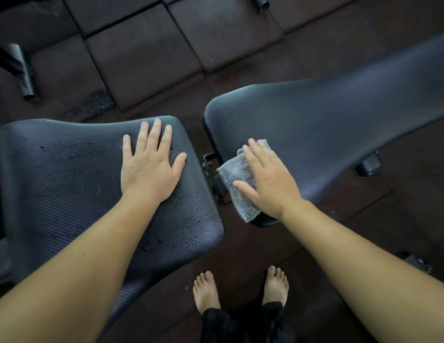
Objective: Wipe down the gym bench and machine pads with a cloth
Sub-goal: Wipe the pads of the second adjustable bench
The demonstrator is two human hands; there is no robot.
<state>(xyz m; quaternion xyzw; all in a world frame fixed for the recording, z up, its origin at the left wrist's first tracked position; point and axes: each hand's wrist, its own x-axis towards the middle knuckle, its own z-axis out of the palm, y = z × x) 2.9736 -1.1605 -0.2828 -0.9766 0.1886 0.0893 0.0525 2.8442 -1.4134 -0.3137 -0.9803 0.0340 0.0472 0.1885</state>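
Hinge bracket (211, 167) blocks the gap between pads

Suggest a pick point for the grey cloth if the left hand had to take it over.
Probably the cloth's free left edge, which overhangs the gap between the pads. Come from the left, across the seat pad: the right hand lies flat over the cloth's right half on the back pad, so only the left and lower flaps stay exposed for a pinch grip.
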